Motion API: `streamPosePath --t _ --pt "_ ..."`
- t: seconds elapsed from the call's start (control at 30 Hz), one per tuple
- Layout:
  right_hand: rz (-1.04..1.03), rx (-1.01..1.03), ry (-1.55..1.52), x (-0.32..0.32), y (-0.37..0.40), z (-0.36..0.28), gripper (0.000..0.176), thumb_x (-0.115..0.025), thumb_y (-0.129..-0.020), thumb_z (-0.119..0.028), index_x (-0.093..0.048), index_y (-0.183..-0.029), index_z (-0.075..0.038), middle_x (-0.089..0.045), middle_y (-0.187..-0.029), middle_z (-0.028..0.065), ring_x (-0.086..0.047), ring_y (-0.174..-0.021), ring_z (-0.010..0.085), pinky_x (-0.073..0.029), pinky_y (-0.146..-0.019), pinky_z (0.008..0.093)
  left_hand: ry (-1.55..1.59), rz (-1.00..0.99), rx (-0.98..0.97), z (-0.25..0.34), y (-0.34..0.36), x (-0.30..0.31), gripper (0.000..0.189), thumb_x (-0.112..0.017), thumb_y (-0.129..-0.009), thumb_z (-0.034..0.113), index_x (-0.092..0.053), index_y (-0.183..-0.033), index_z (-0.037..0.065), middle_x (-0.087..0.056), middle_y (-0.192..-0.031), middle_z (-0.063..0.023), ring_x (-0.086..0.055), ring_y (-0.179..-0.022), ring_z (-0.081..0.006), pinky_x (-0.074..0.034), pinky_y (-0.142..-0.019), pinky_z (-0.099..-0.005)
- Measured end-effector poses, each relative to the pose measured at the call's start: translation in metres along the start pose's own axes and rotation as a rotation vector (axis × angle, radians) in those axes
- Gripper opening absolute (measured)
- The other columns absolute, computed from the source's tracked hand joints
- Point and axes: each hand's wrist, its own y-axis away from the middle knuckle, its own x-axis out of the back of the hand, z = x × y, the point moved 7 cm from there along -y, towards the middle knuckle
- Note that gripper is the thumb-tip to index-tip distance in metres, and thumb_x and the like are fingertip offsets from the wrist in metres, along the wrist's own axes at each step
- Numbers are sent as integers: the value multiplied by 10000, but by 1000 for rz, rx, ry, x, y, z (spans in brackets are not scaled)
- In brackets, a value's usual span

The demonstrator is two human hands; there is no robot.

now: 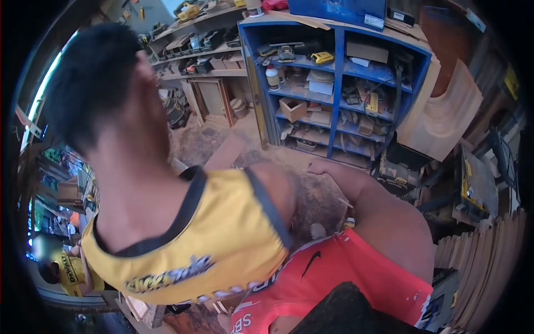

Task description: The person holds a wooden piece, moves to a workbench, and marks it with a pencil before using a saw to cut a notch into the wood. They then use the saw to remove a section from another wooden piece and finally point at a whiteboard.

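Observation:
My right arm reaches from the red jersey (311, 267) toward the worktop (317, 206). At its end my right hand (321, 166) rests on the dusty surface near the blue shelf's foot, looking flat, with nothing visible in it. A thin pale strip lies beside the forearm. At the bottom edge a small patch of skin (224, 320), perhaps my left hand, shows beside some wood pieces; its fingers cannot be made out. Close in front, a person in a yellow jersey (194, 239) leans over, hiding part of the worktop; that person's hands are hidden.
Behind the worktop stands a blue shelf unit (338, 83) with tools, boxes and a bottle. Wooden panels (445, 117) lean at the right, above stacked boards (484, 267). Another person in yellow (69, 273) is at the far left.

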Motion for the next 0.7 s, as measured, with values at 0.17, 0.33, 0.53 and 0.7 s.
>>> streamPosePath --t 0.17,0.33,0.53,0.7 --pt "-102 29 -535 14 26 -20 230 -614 -880 -313 -660 -932 -94 -658 -802 70 -631 -729 152 -507 -604 319 -13 80 -62 38 28 7 406 -670 -797 399 -643 -882 3 -625 -724 -149 -631 -696 -330 -491 -595 -453" --pt "-258 96 -565 38 19 -50 241 -612 -914 -331 -625 -1014 -112 -639 -819 23 -609 -690 121 -492 -556 270 -22 165 -50 122 55 10 370 -651 -814 374 -633 -908 17 -609 -759 -142 -622 -732 -321 -489 -614 -448" --pt "-246 257 -584 110 -97 -70 244 -575 -946 -291 -607 -1071 -83 -660 -923 46 -622 -784 125 -504 -663 263 -67 275 18 253 118 16 329 -628 -833 343 -621 -940 32 -590 -800 -133 -611 -775 -311 -487 -636 -442" --pt "-431 361 -619 116 -192 -57 235 -530 -973 -267 -601 -1061 -62 -629 -859 28 -601 -743 121 -496 -656 265 -99 535 -88 491 105 69 296 -608 -849 318 -611 -966 46 -575 -835 -125 -602 -811 -302 -485 -655 -437"
